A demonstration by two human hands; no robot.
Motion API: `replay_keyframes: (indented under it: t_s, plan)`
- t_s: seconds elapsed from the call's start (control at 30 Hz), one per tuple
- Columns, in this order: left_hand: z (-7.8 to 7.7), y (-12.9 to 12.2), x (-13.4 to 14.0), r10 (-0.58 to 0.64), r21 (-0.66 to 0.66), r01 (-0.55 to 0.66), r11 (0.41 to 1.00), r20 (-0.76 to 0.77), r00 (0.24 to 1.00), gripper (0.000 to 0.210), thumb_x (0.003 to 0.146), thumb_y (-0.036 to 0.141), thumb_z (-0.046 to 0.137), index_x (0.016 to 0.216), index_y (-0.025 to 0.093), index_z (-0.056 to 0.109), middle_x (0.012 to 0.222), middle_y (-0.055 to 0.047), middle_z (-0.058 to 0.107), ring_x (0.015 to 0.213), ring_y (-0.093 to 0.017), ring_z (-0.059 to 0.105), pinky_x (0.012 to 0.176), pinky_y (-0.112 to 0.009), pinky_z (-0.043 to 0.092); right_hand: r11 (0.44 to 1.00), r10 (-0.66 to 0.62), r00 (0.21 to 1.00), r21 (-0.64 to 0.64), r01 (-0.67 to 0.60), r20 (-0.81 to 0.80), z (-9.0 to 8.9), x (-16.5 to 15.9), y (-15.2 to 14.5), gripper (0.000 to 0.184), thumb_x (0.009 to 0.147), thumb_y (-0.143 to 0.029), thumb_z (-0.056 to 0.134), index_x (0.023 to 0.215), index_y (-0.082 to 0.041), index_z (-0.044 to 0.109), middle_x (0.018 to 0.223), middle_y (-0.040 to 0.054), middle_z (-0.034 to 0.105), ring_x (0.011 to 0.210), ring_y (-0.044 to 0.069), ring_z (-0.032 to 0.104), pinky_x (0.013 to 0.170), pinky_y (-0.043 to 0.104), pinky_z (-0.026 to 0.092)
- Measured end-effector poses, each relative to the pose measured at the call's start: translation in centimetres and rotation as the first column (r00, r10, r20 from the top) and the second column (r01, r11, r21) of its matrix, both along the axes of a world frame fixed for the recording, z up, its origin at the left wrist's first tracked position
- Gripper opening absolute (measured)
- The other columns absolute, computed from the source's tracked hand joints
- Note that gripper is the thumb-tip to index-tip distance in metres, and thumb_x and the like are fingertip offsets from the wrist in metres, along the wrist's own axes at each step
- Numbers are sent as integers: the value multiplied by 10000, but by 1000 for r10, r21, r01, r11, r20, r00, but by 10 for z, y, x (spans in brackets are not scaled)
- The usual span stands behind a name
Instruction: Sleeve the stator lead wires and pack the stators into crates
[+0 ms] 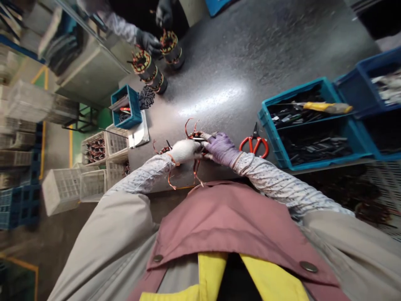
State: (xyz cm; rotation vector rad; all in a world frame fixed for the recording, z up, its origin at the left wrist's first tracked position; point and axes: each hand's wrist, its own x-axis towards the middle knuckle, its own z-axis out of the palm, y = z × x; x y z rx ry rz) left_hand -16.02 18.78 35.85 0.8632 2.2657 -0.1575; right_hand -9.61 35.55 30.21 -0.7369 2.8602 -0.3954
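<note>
My left hand (184, 151), in a white knitted glove, has its fingers bent over a wound motor stator (196, 135) near the table's front edge. Red-orange lead wires stick out of the stator on the far side and hang toward me. From the right, my right hand (222, 149), in a purple glove, grips the same stator, its fingertips meeting those of the left. Both hands cover most of the part. A second stator (163, 149) shows partly behind my left wrist. Red-handled scissors (254, 144) lie just right of my right hand.
Blue divided bins (283, 155) with dark strips stand at right, a yellow-handled tool (327, 108) across them. Across the table (266, 54), a co-worker's gloved hands (149, 42) touch stacked stators (149, 72). A small blue bin (130, 109) and white crates (116, 140) are at left.
</note>
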Motion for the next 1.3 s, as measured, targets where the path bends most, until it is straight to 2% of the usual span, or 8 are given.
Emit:
replay_keyframes:
  t_s: [0.4,0.53,0.67,0.87,1.0,1.1,1.17,1.3]
  plan:
    - [3,12,22,185,389,-222,894,129,974,447,918,488,495,713,153,708,521,-7,579,538,-127,564,579,-217,517,940,-195,946,-226,255,257,-10,3,-1,438,943,-337,515,1313,-126,617,1307,197,613,1165,331,564,985,448,430]
    - [13,-11,19,307,595,-399,698,254,917,404,948,450,428,847,156,687,821,-62,693,736,-149,639,752,-292,544,607,-266,936,-714,349,232,-39,9,31,460,891,-508,544,1187,-180,672,1294,141,628,1189,279,574,1027,433,444]
    - [-11,-2,31,185,288,-208,935,105,977,239,822,321,616,976,167,713,1321,-120,604,1231,-274,537,1059,-376,422,201,-335,813,-807,556,477,-41,-21,21,535,909,-615,383,1029,-194,691,1085,97,708,1008,225,654,916,403,517]
    - [-48,20,42,228,71,-242,968,169,959,466,860,408,554,1264,180,604,1152,-133,670,957,-269,664,773,-343,510,550,-229,769,-573,608,597,-5,-99,-67,348,901,-446,520,759,-166,670,847,66,726,906,207,669,896,356,491]
    - [-41,-4,23,72,223,-119,968,212,975,337,829,426,616,1099,246,709,1198,-94,643,953,-254,655,754,-317,484,185,-286,635,-609,771,717,-1,-92,-44,363,941,-451,437,878,-174,663,931,86,745,858,168,699,800,316,528]
    - [-38,-33,-9,-21,551,-151,821,294,956,253,824,412,621,919,216,749,1032,-68,692,955,-219,638,836,-309,480,-29,-462,584,-669,742,668,-12,-49,1,346,890,-476,485,948,-184,662,975,98,748,873,183,708,798,334,543]
    - [-44,-52,-36,80,684,-400,611,449,890,291,836,432,587,830,177,728,868,-54,709,878,-185,643,844,-300,495,54,-600,543,-647,761,588,-24,-18,19,300,846,-443,533,904,-184,673,926,95,751,882,207,704,849,374,542]
    - [-77,-80,-83,441,623,-722,301,580,685,350,787,486,613,827,146,687,791,-54,713,691,-142,621,702,-276,515,491,-673,643,-430,758,365,-46,15,8,213,822,-310,566,926,-196,714,991,94,747,965,246,680,939,424,515]
